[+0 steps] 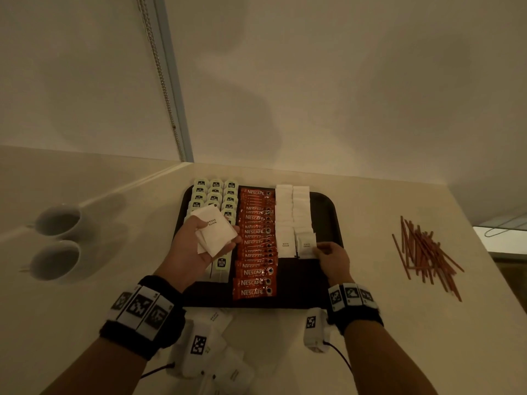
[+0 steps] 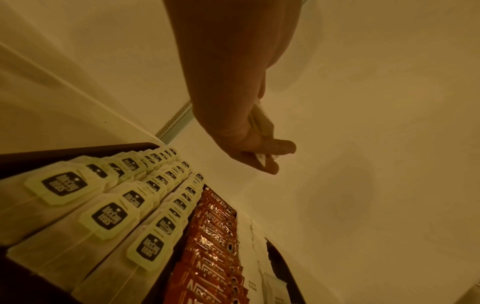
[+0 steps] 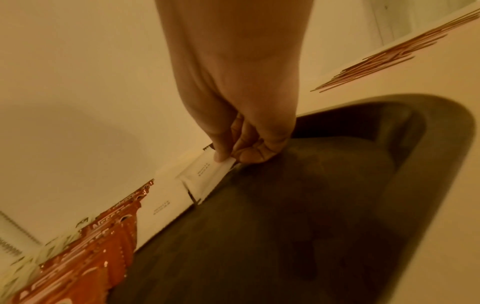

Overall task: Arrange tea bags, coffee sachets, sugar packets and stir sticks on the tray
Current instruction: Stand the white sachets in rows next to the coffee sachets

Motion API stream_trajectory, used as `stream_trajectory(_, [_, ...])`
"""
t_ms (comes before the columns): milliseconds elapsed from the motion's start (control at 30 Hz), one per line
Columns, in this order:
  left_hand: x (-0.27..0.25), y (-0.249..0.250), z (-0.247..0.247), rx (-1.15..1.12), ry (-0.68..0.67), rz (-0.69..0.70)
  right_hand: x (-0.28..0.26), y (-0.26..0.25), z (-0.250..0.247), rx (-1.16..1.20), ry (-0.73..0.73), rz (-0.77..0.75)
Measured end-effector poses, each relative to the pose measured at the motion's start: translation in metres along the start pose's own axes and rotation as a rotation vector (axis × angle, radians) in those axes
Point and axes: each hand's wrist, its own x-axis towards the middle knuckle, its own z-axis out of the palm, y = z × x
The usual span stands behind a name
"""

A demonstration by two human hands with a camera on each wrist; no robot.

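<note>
right hand point(image 1: 333, 259) pinches sugar packet point(image 1: 306, 246) on tray point(image 1: 328, 212) | left hand point(image 1: 196, 246) holds spare packets point(image 1: 215, 232) | risk: we nudge the row askew

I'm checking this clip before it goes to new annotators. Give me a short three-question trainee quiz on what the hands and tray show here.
1. True or false: the stir sticks already lie on the tray.
2. What does the left hand hold? A) coffee sachets B) sugar packets C) tea bags
3. Fill in: the right hand pinches one sugar packet at the near end of the ____ white column.

Key
1. False; they lie in a loose heap on the counter, right of the tray.
2. B; a small stack of sugar packets, held above the tea bags.
3. right
</note>
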Motion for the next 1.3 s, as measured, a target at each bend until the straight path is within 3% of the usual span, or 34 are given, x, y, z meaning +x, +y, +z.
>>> stream_trajectory(300, [-0.001,0.000,-0.003,0.059,-0.035,-0.017,-0.001,-0.005,0.012,-0.088,0.102,-0.045])
stream_trajectory(433, [-0.004,0.001,0.003,0.146,0.018,0.011,-0.013,-0.023,0.012,-0.041,0.124,-0.121])
stream_trajectory(500, [-0.003,0.002,0.005,0.213,0.048,0.037,-0.032,-0.053,0.013,0.125,0.000,-0.215])
stream_trajectory(567, [-0.002,0.000,0.005,0.301,0.056,0.055,-0.058,-0.086,0.018,0.311,-0.253,-0.315])
stream_trajectory(667, [-0.002,-0.004,0.004,0.475,0.067,0.088,-0.088,-0.118,0.028,0.402,-0.484,-0.382])
stream_trajectory(900, [-0.007,-0.008,0.002,0.563,0.092,0.199,-0.101,-0.128,0.042,0.519,-0.389,-0.384])
stream_trajectory(1167, [-0.009,0.000,0.006,0.376,0.002,0.037,-0.092,-0.138,0.020,0.665,-0.327,-0.275])
stream_trajectory(1300, [-0.012,0.000,0.010,0.341,-0.026,0.046,-0.085,-0.151,0.003,0.419,-0.264,-0.510])
